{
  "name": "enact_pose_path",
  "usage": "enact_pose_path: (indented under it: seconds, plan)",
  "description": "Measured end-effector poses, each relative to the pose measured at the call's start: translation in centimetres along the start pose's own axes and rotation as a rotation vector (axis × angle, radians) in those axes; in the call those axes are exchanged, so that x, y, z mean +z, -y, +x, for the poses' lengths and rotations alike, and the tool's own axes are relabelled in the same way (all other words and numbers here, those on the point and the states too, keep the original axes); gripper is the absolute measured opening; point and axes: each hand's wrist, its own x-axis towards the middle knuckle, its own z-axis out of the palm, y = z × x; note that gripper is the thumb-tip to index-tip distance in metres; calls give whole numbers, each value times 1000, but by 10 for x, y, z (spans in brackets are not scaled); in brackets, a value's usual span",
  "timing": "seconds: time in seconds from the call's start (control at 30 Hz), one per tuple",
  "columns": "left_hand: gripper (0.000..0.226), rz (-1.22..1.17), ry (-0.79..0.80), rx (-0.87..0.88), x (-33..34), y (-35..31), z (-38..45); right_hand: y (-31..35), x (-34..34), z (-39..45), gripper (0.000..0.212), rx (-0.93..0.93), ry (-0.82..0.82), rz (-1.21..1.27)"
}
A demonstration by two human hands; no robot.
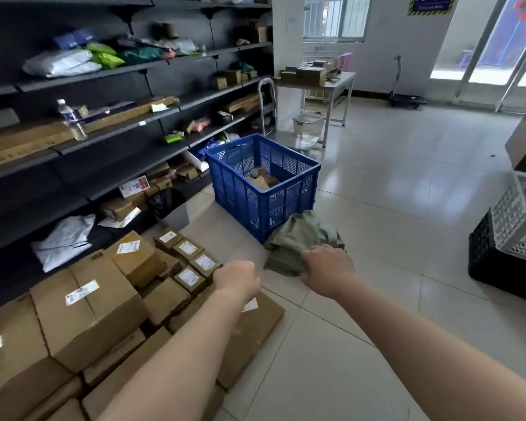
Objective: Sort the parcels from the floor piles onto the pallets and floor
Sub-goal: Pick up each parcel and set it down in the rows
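Observation:
A pile of brown cardboard parcels (pixel 85 311) with white labels lies on the floor at the lower left, small boxes (pixel 189 278) at its far edge. A crumpled grey-green soft bag (pixel 298 235) lies on the tiles beside a blue plastic crate (pixel 264 183). My right hand (pixel 328 271) grips the near edge of that bag with curled fingers. My left hand (pixel 236 279) hovers over the small boxes with its fingers curled under; I cannot see whether it holds anything.
Dark shelving (pixel 110 117) full of parcels runs along the left. The blue crate holds a few small boxes. A white crate on a black crate (pixel 510 238) stands at the right. A table (pixel 331 83) and step ladder (pixel 268 104) stand behind.

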Motion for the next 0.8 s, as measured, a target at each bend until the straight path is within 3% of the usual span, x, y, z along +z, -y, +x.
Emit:
enact_pose_path:
  seconds: [0.27, 0.47, 0.8]
  plan:
    - [22, -72, 1, -260, 4, 8, 97, -34, 20, 139, 32, -221, 26, 22]
    - [22, -165, 31, -449, 9, 59, 196, -16, 27, 271, 34, -348, 57, 1]
    - [16, -273, -16, -603, -18, 144, 317, 33, 5, 457, 31, -475, 102, -39]
